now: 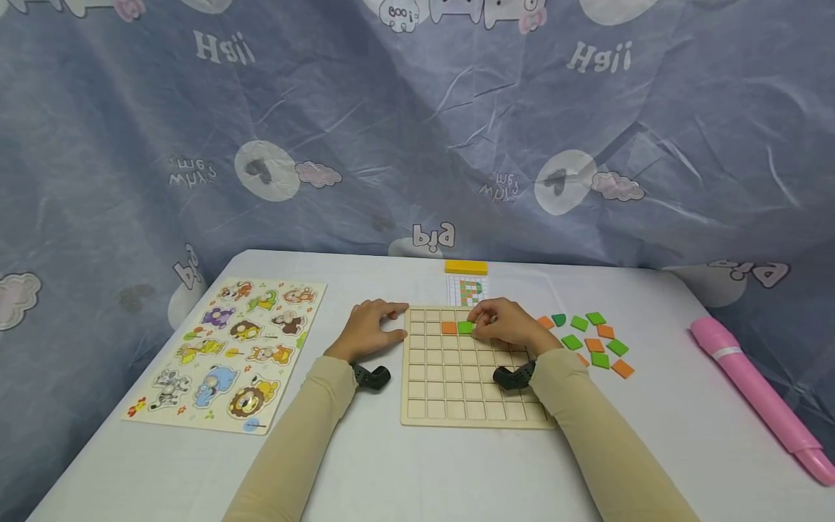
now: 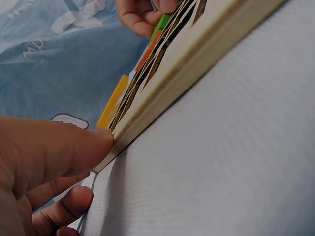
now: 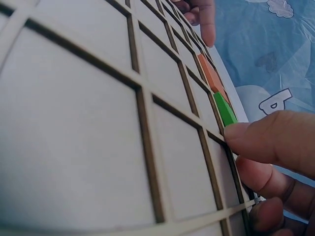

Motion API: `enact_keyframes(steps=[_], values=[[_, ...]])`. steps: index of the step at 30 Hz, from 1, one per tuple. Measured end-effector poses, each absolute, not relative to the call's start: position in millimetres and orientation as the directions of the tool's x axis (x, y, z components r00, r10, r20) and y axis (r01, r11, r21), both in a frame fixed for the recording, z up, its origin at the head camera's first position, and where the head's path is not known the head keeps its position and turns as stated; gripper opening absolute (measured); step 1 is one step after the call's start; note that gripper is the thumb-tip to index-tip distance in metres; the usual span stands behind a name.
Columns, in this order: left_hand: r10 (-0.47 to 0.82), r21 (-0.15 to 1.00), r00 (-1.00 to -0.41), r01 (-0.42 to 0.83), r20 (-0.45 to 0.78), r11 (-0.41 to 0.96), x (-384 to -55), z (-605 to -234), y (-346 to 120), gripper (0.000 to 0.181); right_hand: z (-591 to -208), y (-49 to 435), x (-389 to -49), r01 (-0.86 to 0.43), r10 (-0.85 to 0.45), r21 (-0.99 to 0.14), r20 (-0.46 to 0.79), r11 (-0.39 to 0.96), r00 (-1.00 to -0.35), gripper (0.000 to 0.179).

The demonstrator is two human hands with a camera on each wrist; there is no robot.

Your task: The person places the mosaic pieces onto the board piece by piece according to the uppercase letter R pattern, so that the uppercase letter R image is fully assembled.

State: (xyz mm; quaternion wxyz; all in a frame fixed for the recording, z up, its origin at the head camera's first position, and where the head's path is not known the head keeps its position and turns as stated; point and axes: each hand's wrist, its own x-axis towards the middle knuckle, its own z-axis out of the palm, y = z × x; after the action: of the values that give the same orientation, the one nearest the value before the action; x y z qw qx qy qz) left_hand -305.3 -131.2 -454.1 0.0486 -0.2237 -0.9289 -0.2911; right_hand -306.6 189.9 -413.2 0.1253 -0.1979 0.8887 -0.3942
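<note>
A wooden grid board [image 1: 463,373] lies on the table in the head view. An orange square tile [image 1: 449,328] sits in its second row from the far side, and a green square tile [image 1: 464,328] is right beside it. My right hand [image 1: 505,322] pinches the green tile at its right side; the right wrist view shows the thumb tip against the tile's [image 3: 226,109] near end. At the board's far left corner, my left hand [image 1: 368,330] touches the edge with extended thumb and index finger. The left wrist view has the thumb [image 2: 93,147] pressing the board's side.
Right of the board lie loose green and orange tiles [image 1: 594,345]. A pattern card [image 1: 468,290] and a yellow block [image 1: 466,267] are beyond it. An animal puzzle board [image 1: 228,355] lies left, a pink stick-like object [image 1: 759,399] far right. A patterned curtain [image 1: 417,130] hangs behind.
</note>
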Motion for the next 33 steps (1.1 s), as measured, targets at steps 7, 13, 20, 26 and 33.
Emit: enact_keyframes(steps=[7, 13, 20, 26, 33], values=[[0.384, 0.519, -0.897, 0.44, 0.219, 0.733, -306.9, -455.5, -131.0, 0.056, -413.0, 189.5, -306.9, -0.239, -0.438, -0.746, -0.077, 0.621, -0.896, 0.024], [0.389, 0.518, -0.893, 0.448, 0.225, 0.729, -306.3, -456.2, -131.8, 0.056, -412.5, 193.6, -303.9, -0.266, -0.465, -0.761, -0.053, 0.592, -0.884, 0.027], [0.394, 0.517, -0.893, 0.449, 0.22, 0.729, -306.6, -457.1, -130.9, 0.056, -408.0, 208.9, -292.0, -0.258, -0.48, -0.825, -0.019, 0.503, -0.877, 0.027], [0.396, 0.517, -0.893, 0.447, 0.213, 0.73, -306.0, -455.8, -130.6, 0.056, -398.7, 225.2, -280.0, -0.28, -0.499, -0.847, 0.019, 0.453, -0.866, 0.026], [0.395, 0.513, -0.894, 0.445, 0.21, 0.734, -307.3, -457.3, -132.0, 0.057, -390.7, 249.9, -265.4, -0.259, -0.478, -0.858, 0.018, 0.443, -0.878, 0.029]])
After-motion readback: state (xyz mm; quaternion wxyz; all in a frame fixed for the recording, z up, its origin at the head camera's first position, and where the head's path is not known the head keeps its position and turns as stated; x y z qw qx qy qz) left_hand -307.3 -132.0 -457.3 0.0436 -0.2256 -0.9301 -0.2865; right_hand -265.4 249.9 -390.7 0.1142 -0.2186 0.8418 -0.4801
